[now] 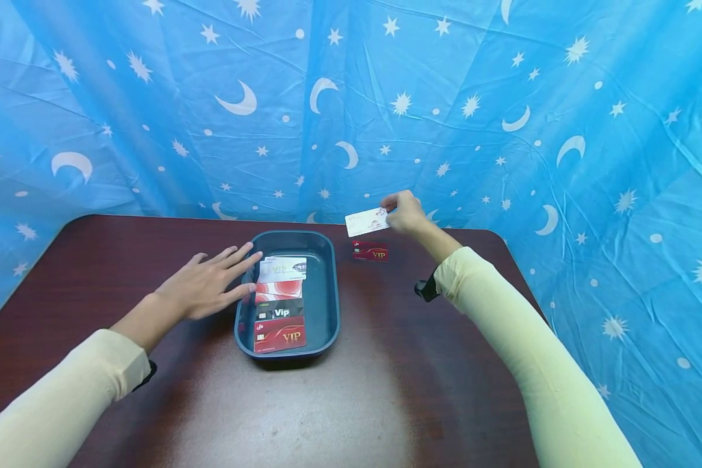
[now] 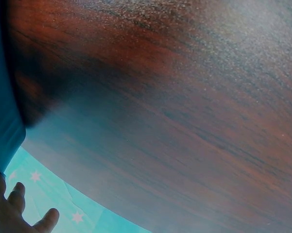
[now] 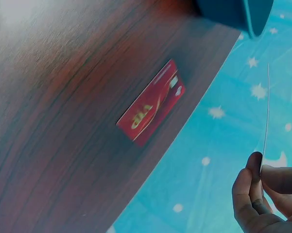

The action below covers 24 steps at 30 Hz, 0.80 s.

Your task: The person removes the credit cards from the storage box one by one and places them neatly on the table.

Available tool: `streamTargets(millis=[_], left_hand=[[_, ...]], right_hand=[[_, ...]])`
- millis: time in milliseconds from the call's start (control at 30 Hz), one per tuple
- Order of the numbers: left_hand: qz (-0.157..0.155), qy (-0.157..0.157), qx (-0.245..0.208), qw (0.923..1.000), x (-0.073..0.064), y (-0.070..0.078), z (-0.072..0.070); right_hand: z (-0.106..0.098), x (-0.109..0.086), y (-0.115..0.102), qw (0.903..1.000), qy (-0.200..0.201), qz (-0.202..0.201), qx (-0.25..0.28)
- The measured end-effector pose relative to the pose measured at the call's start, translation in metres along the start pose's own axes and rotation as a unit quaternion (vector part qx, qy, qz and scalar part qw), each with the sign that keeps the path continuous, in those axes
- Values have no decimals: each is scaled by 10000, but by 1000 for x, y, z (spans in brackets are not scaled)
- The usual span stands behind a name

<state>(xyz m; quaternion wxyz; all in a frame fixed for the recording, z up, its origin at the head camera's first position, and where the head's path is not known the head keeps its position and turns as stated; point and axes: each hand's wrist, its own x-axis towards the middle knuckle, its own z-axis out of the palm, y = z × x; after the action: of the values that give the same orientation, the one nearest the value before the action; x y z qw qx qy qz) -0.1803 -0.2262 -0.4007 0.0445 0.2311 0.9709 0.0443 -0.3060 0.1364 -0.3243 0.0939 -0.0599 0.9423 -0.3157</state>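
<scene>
My right hand [image 1: 408, 212] pinches a white card [image 1: 365, 222] by its right end, above the table's far side. In the right wrist view the card [image 3: 267, 104] shows edge-on between thumb and fingers. Below it a red VIP card [image 1: 370, 251] lies on the table. My left hand [image 1: 207, 283], fingers spread and straight, has its fingertips at the left rim of a dark blue tray [image 1: 323, 292]. Inside the tray lie overlapping cards: a white one [image 1: 292, 265] on top, a red-and-white one [image 1: 286, 290], a black Vip card [image 1: 281, 311] and a red VIP card [image 1: 279, 335].
The tray stands on a dark brown wooden table [image 1: 374, 390] with rounded far corners. Behind the table and along its right side hangs a blue curtain [image 1: 363, 97] with white moons and stars.
</scene>
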Motion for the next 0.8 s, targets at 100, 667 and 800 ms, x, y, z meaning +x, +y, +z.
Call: streamTargets(millis=[100,667,800], left_hand=[[8,8,21,10000,0,0,1],[23,12,29,10000,0,0,0],[4,-22,52,10000,0,1,0]], right_hand=[[-2,2,10,9998,200,64,-51],[-7,3,73,9919,857,939,18],[-7,2,84,9915,857,975,-109]])
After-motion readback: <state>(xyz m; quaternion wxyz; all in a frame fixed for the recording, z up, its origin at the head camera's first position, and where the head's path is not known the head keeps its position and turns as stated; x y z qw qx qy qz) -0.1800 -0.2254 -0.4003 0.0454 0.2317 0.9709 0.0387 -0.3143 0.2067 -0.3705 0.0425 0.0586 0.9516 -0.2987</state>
